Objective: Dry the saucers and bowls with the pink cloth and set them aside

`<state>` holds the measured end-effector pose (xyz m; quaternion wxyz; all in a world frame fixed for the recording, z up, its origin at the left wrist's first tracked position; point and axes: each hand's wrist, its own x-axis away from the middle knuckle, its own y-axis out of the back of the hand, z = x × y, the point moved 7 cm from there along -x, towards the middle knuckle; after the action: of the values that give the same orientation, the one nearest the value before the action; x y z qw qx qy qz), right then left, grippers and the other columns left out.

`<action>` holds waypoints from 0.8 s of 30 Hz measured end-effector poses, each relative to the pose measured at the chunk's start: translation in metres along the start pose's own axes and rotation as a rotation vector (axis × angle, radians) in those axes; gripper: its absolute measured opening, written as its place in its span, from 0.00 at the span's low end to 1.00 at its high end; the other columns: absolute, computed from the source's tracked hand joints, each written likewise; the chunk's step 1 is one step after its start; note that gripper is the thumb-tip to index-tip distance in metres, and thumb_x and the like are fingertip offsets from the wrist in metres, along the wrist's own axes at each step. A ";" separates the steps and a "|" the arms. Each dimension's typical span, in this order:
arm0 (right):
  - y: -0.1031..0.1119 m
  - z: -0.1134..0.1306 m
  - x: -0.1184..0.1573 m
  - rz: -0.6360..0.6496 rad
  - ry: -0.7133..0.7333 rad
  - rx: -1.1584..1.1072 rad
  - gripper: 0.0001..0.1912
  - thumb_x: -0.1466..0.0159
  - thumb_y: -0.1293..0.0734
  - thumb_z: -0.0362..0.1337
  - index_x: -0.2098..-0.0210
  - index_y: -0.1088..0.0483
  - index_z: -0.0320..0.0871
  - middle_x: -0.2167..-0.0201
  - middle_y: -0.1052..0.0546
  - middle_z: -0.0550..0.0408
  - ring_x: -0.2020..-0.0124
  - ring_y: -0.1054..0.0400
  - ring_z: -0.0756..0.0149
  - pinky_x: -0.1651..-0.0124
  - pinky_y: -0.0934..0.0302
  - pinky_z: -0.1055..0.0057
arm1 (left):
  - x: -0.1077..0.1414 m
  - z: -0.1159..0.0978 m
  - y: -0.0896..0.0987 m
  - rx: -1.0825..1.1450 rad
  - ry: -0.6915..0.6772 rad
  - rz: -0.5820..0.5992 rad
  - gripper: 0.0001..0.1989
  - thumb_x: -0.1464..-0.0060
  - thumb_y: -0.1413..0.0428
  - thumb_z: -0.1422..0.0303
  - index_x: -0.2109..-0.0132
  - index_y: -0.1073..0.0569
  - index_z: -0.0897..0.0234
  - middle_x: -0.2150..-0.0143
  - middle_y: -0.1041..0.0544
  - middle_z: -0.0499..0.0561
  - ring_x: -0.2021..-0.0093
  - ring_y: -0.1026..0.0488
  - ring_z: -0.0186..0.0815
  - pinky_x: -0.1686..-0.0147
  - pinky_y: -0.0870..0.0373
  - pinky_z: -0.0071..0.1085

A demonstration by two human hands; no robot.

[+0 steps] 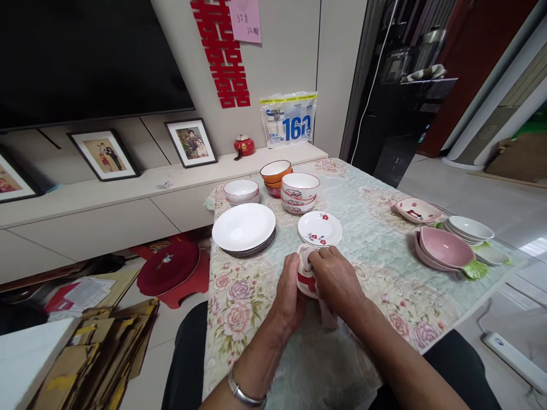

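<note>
Near the table's front edge my left hand is wrapped round the left side of a small white bowl with red markings. My right hand presses a pale cloth into the bowl's opening, and the cloth hangs down below that hand. Just beyond the hands lie small white plates with red flowers. A stack of large white plates stands to their left. Farther back are white bowls, orange bowls and white bowls with red rims.
Pink bowls, small white bowls and a spotted dish stand on the right of the flowered tablecloth. Behind, a shelf holds framed photos, a red jar and a plastic bag. A red stool stands left.
</note>
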<state>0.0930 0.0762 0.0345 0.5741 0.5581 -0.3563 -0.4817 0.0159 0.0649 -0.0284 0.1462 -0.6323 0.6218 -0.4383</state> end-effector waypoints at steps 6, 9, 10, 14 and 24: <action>0.002 0.012 0.002 0.111 0.190 -0.432 0.07 0.36 0.37 0.29 0.71 0.31 0.42 0.69 0.25 0.57 0.68 0.34 0.70 0.65 0.48 0.74 | 0.000 -0.002 -0.009 0.010 0.086 0.076 0.18 0.42 0.47 0.56 0.62 0.23 0.70 0.71 0.22 0.53 0.65 0.25 0.41 0.60 0.32 0.33; -0.001 0.006 0.001 0.117 0.163 -0.367 0.06 0.37 0.37 0.29 0.70 0.30 0.41 0.68 0.25 0.56 0.68 0.34 0.69 0.65 0.49 0.74 | 0.000 -0.001 -0.007 0.009 0.085 0.059 0.17 0.42 0.47 0.57 0.63 0.23 0.69 0.72 0.23 0.51 0.68 0.26 0.38 0.61 0.32 0.32; -0.002 0.001 0.000 0.094 0.105 -0.298 0.05 0.37 0.37 0.29 0.68 0.29 0.41 0.67 0.24 0.53 0.67 0.33 0.68 0.66 0.50 0.73 | 0.000 0.000 -0.006 0.008 0.080 0.046 0.16 0.43 0.46 0.58 0.63 0.24 0.68 0.71 0.23 0.50 0.69 0.27 0.37 0.62 0.32 0.32; -0.002 -0.004 0.000 0.058 -0.006 -0.123 0.07 0.36 0.38 0.29 0.64 0.29 0.39 0.64 0.24 0.48 0.67 0.32 0.65 0.68 0.53 0.70 | 0.002 0.002 -0.006 0.008 0.072 0.036 0.15 0.45 0.44 0.57 0.65 0.25 0.67 0.70 0.23 0.49 0.68 0.27 0.36 0.60 0.32 0.31; 0.002 0.000 0.001 -0.016 0.031 -0.161 0.09 0.33 0.41 0.31 0.64 0.30 0.40 0.64 0.25 0.50 0.65 0.32 0.64 0.65 0.50 0.70 | 0.004 0.000 -0.007 0.018 0.103 0.008 0.14 0.44 0.44 0.59 0.63 0.24 0.67 0.70 0.22 0.51 0.65 0.24 0.39 0.59 0.31 0.32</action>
<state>0.0932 0.0753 0.0360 0.6187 0.5205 -0.3029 -0.5045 0.0203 0.0625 -0.0215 0.1214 -0.6049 0.6272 -0.4753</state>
